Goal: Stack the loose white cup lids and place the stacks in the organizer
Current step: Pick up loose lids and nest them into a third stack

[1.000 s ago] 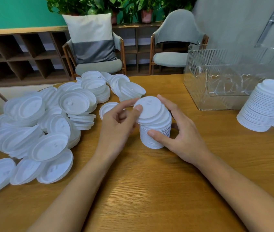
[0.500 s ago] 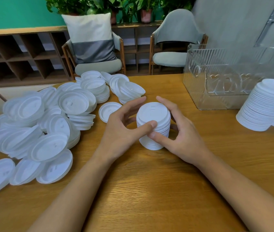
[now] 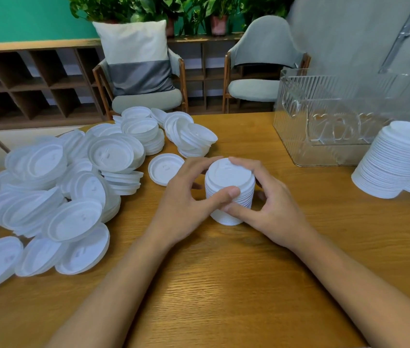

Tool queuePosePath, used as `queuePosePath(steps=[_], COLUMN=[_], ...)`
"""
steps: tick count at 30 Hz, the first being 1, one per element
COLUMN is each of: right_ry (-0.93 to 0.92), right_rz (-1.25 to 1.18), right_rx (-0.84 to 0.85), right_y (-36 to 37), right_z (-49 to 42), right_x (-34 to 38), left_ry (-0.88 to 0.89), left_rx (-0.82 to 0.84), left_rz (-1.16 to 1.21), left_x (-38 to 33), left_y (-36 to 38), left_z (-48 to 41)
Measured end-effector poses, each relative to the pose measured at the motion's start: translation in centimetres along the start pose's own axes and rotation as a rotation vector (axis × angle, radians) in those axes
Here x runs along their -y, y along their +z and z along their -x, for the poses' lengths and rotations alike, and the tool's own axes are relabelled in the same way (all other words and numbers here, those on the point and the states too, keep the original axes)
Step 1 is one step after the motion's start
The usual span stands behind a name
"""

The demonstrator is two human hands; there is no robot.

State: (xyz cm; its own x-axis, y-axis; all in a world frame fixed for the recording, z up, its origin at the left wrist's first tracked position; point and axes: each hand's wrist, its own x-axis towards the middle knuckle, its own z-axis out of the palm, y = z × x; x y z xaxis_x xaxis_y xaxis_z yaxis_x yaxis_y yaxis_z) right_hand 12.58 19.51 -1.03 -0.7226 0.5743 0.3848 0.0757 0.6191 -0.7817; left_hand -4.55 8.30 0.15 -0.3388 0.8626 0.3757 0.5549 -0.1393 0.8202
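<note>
Worktop (image 3: 224, 285), wooden, carries every item. All positions below are referenced to the short lid stack (image 3: 229, 179), which stands upright at the centre.

Loose lid pile (image 3: 73, 187) lies left of the stack within easy reach, presumably as the supply for further stacking. Clear organizer (image 3: 296, 126), the destination, stands behind and to the right of the stack. Tall lid stacks (image 3: 397, 164) stand well to the right of the stack, outside the organizer.

Left hand (image 3: 181, 209) and right hand (image 3: 271, 207) enclose the stack from opposite sides. The fingers curl round its far side and top edge. The thumbs press on its near side, almost touching each other. This two-sided grip probably squares the lids and seats them together.

Single lid (image 3: 165, 168) lies flat just left of the stack, beyond the left hand.
</note>
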Motion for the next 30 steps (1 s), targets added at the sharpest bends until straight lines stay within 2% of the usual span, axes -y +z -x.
queuePosePath(steps=[3, 6, 8, 14, 22, 25, 30], right_ry=[0.009, 0.035, 0.044, 0.051, 0.04, 0.029, 0.0], right_rz=[0.012, 0.029, 0.03, 0.019, 0.042, 0.048, 0.028], right_rx=[-0.045, -0.08, -0.086, -0.079, -0.093, -0.11, -0.213], right_y=[-0.1, -0.5, -0.6, -0.6, -0.6, -0.5, -0.4], right_z=[-0.1, -0.1, -0.1, -0.2, -0.2, -0.2, -0.2], right_x=[-0.1, -0.4, -0.5, -0.4, -0.5, -0.5, -0.5], left_ry=[0.015, -0.033, -0.065, -0.108, -0.104, -0.08, -0.149], left_rx=[-0.063, -0.215, -0.222, -0.23, -0.281, -0.32, -0.379], left_rz=[-0.097, -0.467, -0.657, -0.742, -0.576, -0.373, 0.032], left_x=[1.0, 2.9, 3.8, 3.7, 3.4, 2.7, 1.1], left_y=[-1.0, -2.1, -2.3, -2.4, -2.2, -1.9, -1.6], left_z=[0.1, -0.3, -0.6, -0.9, -0.8, -0.6, -0.6])
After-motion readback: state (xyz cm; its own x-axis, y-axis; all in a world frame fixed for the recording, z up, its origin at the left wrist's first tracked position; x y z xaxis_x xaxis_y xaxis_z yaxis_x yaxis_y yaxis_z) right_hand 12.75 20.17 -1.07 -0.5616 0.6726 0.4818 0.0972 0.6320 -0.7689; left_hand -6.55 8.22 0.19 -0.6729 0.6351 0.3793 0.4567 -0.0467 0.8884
